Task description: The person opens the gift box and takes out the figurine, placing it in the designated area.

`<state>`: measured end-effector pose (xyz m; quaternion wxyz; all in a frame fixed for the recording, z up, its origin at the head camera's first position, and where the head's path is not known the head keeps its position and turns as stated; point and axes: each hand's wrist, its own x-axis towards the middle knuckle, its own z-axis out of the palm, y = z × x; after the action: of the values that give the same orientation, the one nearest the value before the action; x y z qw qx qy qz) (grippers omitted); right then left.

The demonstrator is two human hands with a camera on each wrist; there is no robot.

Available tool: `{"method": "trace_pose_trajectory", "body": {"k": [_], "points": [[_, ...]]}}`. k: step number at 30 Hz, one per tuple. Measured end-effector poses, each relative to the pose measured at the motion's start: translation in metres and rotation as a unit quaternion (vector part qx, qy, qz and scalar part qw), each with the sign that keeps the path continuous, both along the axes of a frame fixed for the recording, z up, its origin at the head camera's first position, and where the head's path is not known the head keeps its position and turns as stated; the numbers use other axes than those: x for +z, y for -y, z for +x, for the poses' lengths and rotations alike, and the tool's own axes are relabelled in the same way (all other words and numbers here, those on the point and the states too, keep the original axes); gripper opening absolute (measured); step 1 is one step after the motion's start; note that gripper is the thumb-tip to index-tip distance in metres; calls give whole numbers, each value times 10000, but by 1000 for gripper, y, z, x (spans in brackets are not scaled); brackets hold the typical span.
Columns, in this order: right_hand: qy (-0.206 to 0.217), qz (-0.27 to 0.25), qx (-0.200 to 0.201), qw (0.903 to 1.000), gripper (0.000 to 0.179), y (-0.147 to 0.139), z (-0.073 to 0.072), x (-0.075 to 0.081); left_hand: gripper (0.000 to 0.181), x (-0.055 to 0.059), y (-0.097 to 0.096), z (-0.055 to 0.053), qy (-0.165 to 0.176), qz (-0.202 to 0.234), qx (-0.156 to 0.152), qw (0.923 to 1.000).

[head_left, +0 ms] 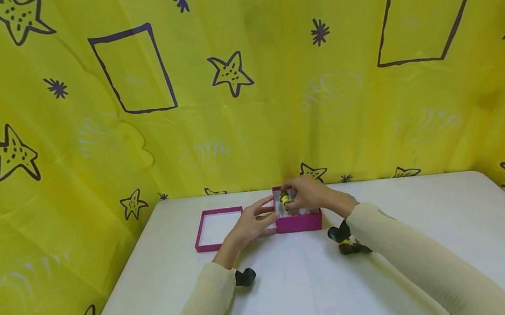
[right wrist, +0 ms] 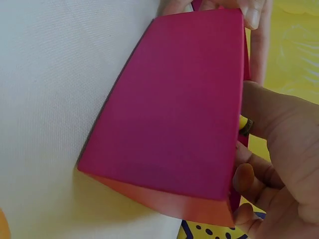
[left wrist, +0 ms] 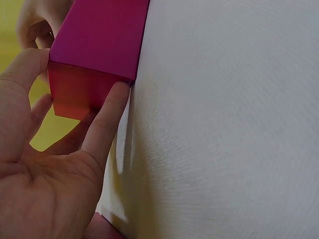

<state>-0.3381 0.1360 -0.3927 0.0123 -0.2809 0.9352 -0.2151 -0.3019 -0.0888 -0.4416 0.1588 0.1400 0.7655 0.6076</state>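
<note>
Sitting near the far edge of the white table, the magenta box is the landmark for everything else. The right hand hovers over the box's open top, its fingers curled around a small yellow-and-black object held just inside the opening; the right wrist view shows the same hand wrapped about the box's upper edge with a glimpse of the yellow piece between fingers and wall. The left hand lies against the box's left side, fingers straight and relaxed, gripping nothing; in the left wrist view its fingers press flat on the box's corner. Just left of the box, touching or nearly touching it, the shallow magenta lid lies open side up, showing a white inside. Behind the box hangs a yellow cloth printed with dark stars and rectangles. Both arms wear cream sleeves.
</note>
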Motion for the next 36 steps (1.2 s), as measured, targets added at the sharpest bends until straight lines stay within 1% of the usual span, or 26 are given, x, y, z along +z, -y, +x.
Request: {"method": "trace_pose_trajectory", "body": {"k": [6, 12, 17, 21, 24, 30, 36], "points": [[-135, -82, 30, 9999, 43, -7, 4, 5, 60, 1, -1, 2, -101, 8, -46, 9999], [-281, -479, 236, 9982, 43, -15, 8, 10, 60, 1, 0, 2, -107, -21, -63, 9999], [-318, -708, 279, 9966, 44, -20, 13, 16, 60, 1, -1, 1, -128, -48, -58, 9999], [-306, -780, 271, 9961, 44, -22, 16, 21, 61, 1, 0, 1, -157, -39, -66, 9998], [-373, -796, 319, 9956, 43, -24, 18, 23, 62, 1, 0, 1, -162, 9, -81, 9998], [-349, -890, 401, 9946, 42, -27, 21, 25, 63, 1, 0, 0, -150, 41, -109, 9998], [-300, -899, 305, 9950, 43, -31, 26, 28, 64, 2, 0, 1, -140, -43, -80, 9999]]}}
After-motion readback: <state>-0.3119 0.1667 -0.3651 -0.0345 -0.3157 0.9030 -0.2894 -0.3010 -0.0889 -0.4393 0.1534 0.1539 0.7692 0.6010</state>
